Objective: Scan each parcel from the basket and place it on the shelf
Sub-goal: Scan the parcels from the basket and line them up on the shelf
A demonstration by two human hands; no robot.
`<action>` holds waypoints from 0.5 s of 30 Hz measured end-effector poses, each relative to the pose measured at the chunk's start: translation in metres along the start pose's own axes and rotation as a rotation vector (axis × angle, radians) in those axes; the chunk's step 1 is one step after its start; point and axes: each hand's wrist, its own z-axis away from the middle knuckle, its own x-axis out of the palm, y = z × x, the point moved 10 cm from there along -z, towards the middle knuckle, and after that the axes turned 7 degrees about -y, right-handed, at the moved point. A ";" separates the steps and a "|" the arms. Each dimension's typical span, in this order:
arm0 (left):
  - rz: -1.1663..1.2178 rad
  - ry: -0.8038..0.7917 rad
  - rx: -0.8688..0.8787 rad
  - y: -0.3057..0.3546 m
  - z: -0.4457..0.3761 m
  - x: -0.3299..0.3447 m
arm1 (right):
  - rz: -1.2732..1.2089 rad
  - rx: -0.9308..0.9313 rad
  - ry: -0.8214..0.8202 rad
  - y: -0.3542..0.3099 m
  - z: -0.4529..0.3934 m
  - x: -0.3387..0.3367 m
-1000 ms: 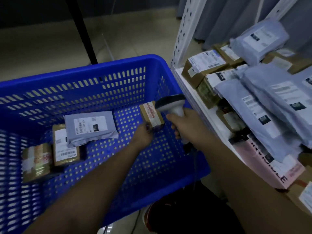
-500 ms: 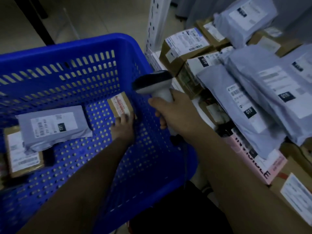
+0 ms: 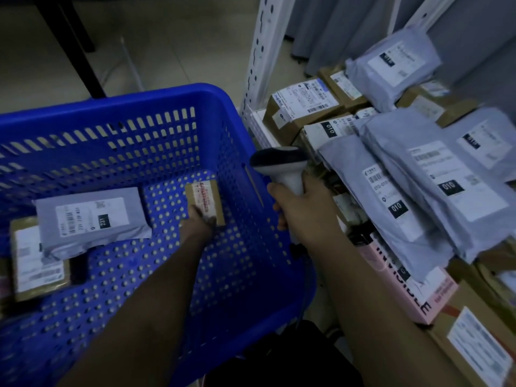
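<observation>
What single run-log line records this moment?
left hand: holds small brown parcel in blue basket | right hand: grips scanner | shelf: parcel not yet placed

Both forearms bare, no sleeves; left hand [image 3: 198, 223] & right hand [image 3: 303, 209] w/o gloves, rings or watch.

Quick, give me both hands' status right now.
Left hand: grip closed on the small brown parcel inside the blue basket.
Right hand: grip closed on the barcode scanner.
</observation>
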 end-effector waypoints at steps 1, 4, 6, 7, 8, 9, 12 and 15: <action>-0.021 0.006 0.016 0.004 -0.001 -0.001 | -0.003 0.003 0.001 0.001 0.000 -0.001; -0.043 0.019 0.073 0.016 -0.003 -0.002 | -0.022 0.006 -0.003 0.003 -0.001 -0.002; -0.052 0.023 0.068 0.016 -0.003 -0.001 | -0.017 0.000 0.000 0.004 -0.001 -0.001; -0.067 0.026 0.062 0.015 -0.002 0.000 | -0.011 -0.006 0.003 0.005 -0.001 0.000; -0.081 0.025 0.058 0.015 -0.001 0.002 | -0.004 -0.012 0.001 0.006 -0.001 0.000; -0.089 0.017 0.051 0.015 0.000 0.005 | 0.001 -0.017 -0.002 0.006 -0.001 0.001; -0.219 0.010 0.022 0.016 0.007 0.010 | -0.007 -0.021 -0.011 0.009 -0.001 0.000; -0.335 0.039 0.014 0.012 0.016 0.008 | -0.010 -0.027 -0.019 0.014 -0.003 0.000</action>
